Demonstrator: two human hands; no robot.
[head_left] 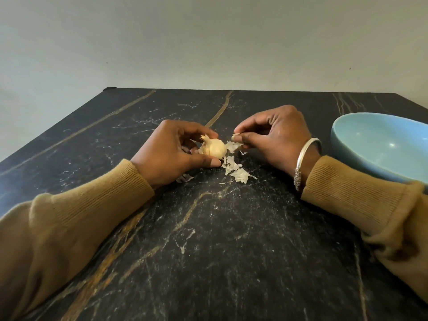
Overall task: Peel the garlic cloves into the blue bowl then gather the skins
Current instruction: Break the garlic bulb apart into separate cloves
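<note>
My left hand (171, 151) grips a pale garlic bulb (214, 148) just above the dark table, its stem tip pointing up and left. My right hand (275, 137) pinches a strip of papery skin (234, 145) that still hangs off the bulb's right side. Several torn white skins (236, 171) lie on the table right under and in front of the bulb, and one more piece of skin (184, 178) lies by my left wrist. The blue bowl (342, 144) stands at the right edge, beyond my right forearm; the part of its inside that shows holds nothing.
The black marble table (208, 239) with gold veins stretches toward me between my two forearms. A plain grey wall (208, 42) stands behind its far edge. A silver bangle (305, 156) sits on my right wrist.
</note>
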